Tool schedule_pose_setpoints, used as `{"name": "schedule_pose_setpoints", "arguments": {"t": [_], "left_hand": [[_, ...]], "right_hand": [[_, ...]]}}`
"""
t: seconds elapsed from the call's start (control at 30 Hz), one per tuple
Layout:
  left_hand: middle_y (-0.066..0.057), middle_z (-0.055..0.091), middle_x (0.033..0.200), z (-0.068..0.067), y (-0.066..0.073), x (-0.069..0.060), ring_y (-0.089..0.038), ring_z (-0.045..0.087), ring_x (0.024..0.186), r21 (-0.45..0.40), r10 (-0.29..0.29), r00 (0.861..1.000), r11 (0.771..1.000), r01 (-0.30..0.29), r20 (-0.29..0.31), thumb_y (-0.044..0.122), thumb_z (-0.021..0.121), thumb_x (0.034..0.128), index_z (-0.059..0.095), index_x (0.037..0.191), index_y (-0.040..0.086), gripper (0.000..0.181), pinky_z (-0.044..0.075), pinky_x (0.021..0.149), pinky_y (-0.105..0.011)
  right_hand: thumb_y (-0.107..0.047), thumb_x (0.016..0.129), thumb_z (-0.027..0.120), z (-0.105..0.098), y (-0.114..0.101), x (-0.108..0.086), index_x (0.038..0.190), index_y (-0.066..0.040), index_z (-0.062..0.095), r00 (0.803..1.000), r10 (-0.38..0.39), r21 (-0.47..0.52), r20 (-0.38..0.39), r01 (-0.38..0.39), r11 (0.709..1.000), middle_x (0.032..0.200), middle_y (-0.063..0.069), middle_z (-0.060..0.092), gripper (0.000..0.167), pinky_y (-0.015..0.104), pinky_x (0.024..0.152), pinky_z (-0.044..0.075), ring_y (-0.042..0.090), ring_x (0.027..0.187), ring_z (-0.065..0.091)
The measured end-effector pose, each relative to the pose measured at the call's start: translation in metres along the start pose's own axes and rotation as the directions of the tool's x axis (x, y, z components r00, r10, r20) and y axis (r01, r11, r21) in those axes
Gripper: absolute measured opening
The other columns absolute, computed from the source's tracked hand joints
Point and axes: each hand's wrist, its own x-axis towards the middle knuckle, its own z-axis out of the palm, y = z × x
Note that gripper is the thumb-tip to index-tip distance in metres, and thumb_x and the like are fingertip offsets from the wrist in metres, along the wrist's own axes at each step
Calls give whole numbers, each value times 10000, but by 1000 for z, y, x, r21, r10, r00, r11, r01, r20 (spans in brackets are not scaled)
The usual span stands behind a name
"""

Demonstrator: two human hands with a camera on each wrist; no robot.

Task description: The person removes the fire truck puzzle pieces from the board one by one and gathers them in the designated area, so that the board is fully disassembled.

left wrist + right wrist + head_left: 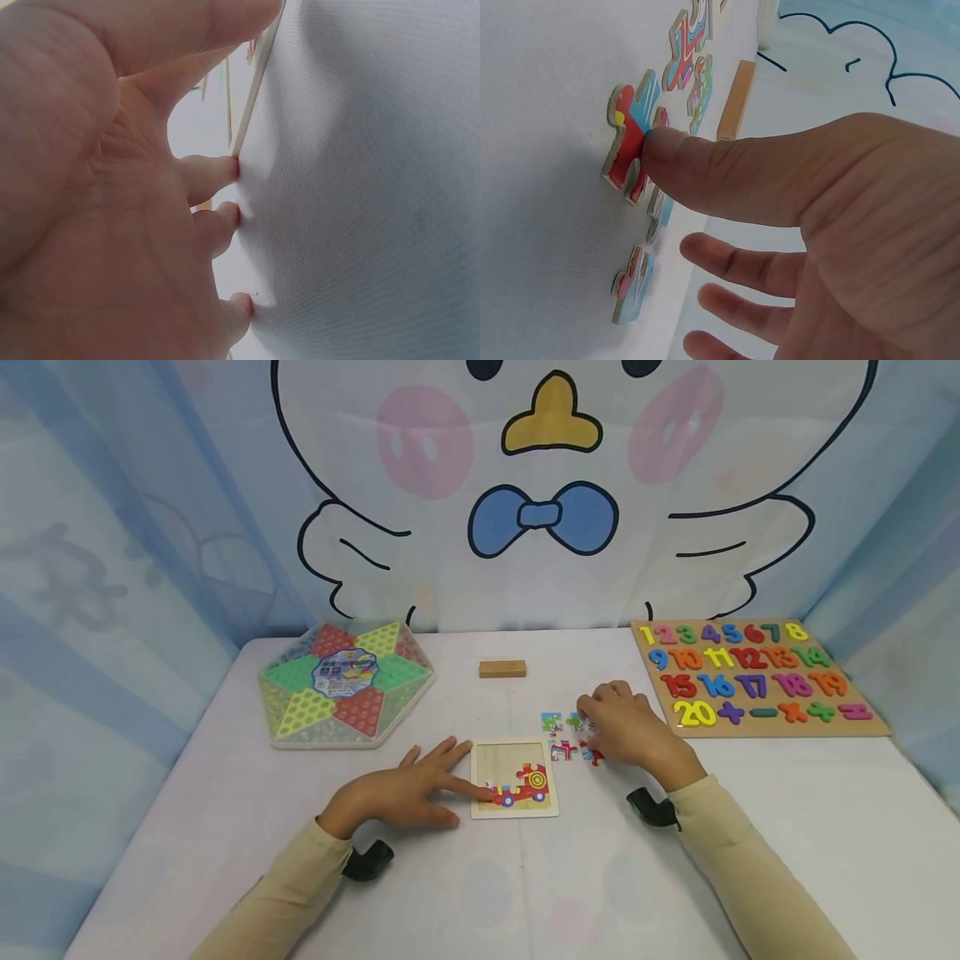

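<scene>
My left hand (405, 789) lies with spread fingers at the left side of a small wooden puzzle tray (495, 760); its index finger touches the tray near the lower left. Inside the tray, joined pieces show part of a red vehicle (535, 783). In the left wrist view, other fingertips (229, 217) rest on the tablecloth. Over the loose jigsaw pieces (552, 722) right of the tray is my right hand (630, 731). Its thumb (682, 154) touches a red and blue jigsaw piece (626, 139) lying on the table. The right index finger is hidden in the wrist view.
A wooden block (502, 669) lies behind the tray. At the back left sits a hexagonal game box (300, 714) with coloured triangles. A number board (720, 664) covers the back right. A printed curtain (442, 577) hangs behind the table.
</scene>
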Motion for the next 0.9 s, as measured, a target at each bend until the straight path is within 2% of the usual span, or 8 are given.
{"name": "schedule_pose_setpoints", "arguments": {"t": [0.13, 0.27, 0.4, 0.5, 0.63, 0.9], "left_hand": [[-98, 88, 1714, 0, 0, -1, -318, -68, 1569, 5, -8, 1000, 1000, 8, 3, 221, 712, 968, 640, 1397, 381, 464, -62, 1175, -676], [-94, 83, 1715, -1, 0, 0, -318, -71, 1569, 10, -11, 1000, 1000, 11, 8, 230, 709, 971, 634, 1401, 385, 464, -62, 1176, -674], [-97, 82, 1714, -1, 0, 1, -323, -71, 1568, 14, -10, 1000, 1000, 9, 10, 243, 708, 972, 629, 1407, 385, 464, -59, 1171, -684], [-105, 84, 1713, -2, 0, 1, -329, -70, 1568, 12, -5, 1000, 1000, 5, 8, 242, 708, 973, 628, 1410, 380, 465, -59, 1166, -695], [-105, 78, 1713, -2, -1, 1, -327, -76, 1567, 8, -1, 1000, 1000, 1, 10, 232, 705, 974, 627, 1414, 371, 468, -66, 1165, -692], [-107, 82, 1713, -1, -2, 1, -327, -72, 1567, 13, 1, 1000, 1000, -1, 9, 237, 705, 974, 626, 1414, 369, 466, -62, 1164, -696]], "right_hand": [[-127, 860, 831, 1, -4, 0, 1347, -83, 640, 1000, -15, -13, -23, 15, 1000, 1421, 230, 517, 525, 685, 1098, 302, 457, 1426, 300], [-139, 866, 829, 2, -15, -1, 1376, -114, 634, 992, -114, -26, -47, 113, 993, 1482, 221, 481, 546, 685, 1104, 302, 460, 1458, 268], [-147, 871, 824, 2, -32, -5, 1345, -140, 663, 964, -264, -11, -38, 263, 965, 1492, 210, 491, 500, 675, 1075, 355, 467, 1458, 291], [-138, 883, 801, 4, -42, -8, 1320, -170, 687, 944, -331, 5, 5, 331, 944, 1514, 199, 477, 453, 682, 1061, 366, 467, 1466, 281], [-122, 889, 772, 8, -49, -10, 1284, -206, 717, 936, -349, 41, 55, 347, 937, 1539, 181, 451, 408, 687, 1079, 339, 450, 1485, 250], [-132, 886, 790, 11, -53, -12, 1211, -191, 748, 939, -337, 94, 74, 330, 939, 1518, 185, 482, 333, 696, 1109, 292, 442, 1475, 275]]}}
